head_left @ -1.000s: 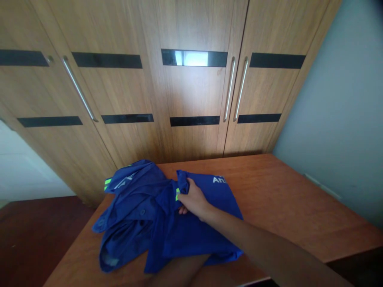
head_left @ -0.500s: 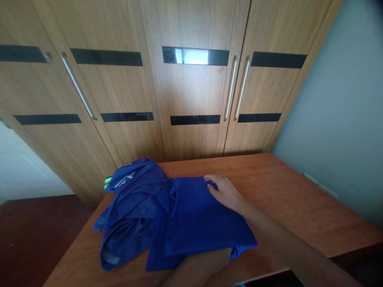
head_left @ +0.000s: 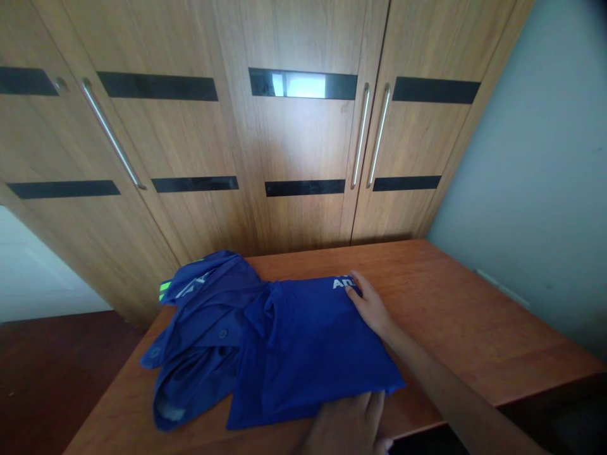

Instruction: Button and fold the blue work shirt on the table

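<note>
Reddish tabletop (head_left: 455, 316); blue garment (head_left: 322, 341), lettering (head_left: 339, 283) visible again; left hand (head_left: 348, 422), right hand (head_left: 373, 306) at edges, grips unclear.

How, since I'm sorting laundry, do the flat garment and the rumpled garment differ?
The flat garment lies mostly smooth, while the rumpled garment lies in loose folds. The flat garment looks brighter; the rumpled garment looks duller. The rumpled garment shows a button; the flat garment shows none. Both are blue with pale lettering.

The right forearm (head_left: 441, 373) is bare and slim, narrowing toward the wrist (head_left: 391, 335); the right hand (head_left: 372, 308) is bare; the left hand (head_left: 348, 424), bare too, looks blurred.
</note>
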{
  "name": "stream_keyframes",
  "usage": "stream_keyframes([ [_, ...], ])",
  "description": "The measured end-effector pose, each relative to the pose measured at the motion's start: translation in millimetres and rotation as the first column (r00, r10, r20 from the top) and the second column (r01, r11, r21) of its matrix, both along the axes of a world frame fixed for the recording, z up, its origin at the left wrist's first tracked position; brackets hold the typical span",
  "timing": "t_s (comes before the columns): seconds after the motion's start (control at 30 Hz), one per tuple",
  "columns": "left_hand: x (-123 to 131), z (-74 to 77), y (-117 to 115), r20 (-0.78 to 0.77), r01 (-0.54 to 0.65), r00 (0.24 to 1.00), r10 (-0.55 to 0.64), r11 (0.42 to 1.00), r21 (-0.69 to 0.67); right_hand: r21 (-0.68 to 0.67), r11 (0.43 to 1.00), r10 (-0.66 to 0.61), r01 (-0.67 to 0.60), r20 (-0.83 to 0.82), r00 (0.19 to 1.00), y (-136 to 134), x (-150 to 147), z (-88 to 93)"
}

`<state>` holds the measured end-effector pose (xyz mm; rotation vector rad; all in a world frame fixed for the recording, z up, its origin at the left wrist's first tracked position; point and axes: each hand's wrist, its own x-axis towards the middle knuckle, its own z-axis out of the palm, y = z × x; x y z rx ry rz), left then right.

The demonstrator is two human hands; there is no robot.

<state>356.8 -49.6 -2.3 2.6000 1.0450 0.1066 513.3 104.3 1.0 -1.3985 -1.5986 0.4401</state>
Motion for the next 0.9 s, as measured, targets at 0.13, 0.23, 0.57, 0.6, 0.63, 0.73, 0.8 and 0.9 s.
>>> stream_keyframes([
  [0.13, -1.5, -21.1, -2.1, 0.038, 0.018, 0.999, -0.021, 0.998, 0.063, 0.043, 0.999, 0.007, -0.014, 0.154, 0.988, -1.5, -18.8, 6.4],
  [0.23, -6.5, -27.3, -3.4, 0.025, -0.035, 0.999, 0.034, 0.998, 0.057, 0.085, 0.996, -0.002, -0.025, 0.311, 0.95, -5.3, -22.7, 5.9],
  [0.57, -75.5, -10.9, -4.6, -0.043, -0.398, 0.916, 0.398, 0.917, -0.002, 0.121, 0.988, 0.008, -0.095, 0.575, 0.818, -13.9, -21.6, 10.9],
  [0.6, -77.6, -9.1, -4.6, -0.022, -0.416, 0.909, 0.415, 0.909, -0.025, 0.119, 0.987, 0.017, -0.106, 0.582, 0.813, -14.1, -22.4, 11.8],
  [0.63, -78.0, -7.3, -4.6, 0.003, -0.429, 0.903, 0.43, 0.902, -0.048, 0.116, 0.987, 0.025, -0.114, 0.584, 0.811, -14.2, -22.8, 12.3],
  [0.73, -72.5, -2.7, -5.9, 0.104, -0.458, 0.878, 0.466, 0.884, -0.097, 0.103, 0.988, 0.037, -0.118, 0.576, 0.817, -13.9, -21.5, 12.2],
  [0.8, -65.7, -0.7, -8.0, 0.14, -0.464, 0.865, 0.481, 0.875, -0.141, 0.089, 0.989, 0.044, -0.115, 0.57, 0.821, -13.3, -19.4, 11.9],
  [0.9, -52.1, 1.1, -12.5, 0.137, -0.434, 0.879, 0.456, 0.886, -0.165, 0.07, 0.991, 0.057, -0.117, 0.57, 0.82, -13.0, -17.3, 13.2],
])
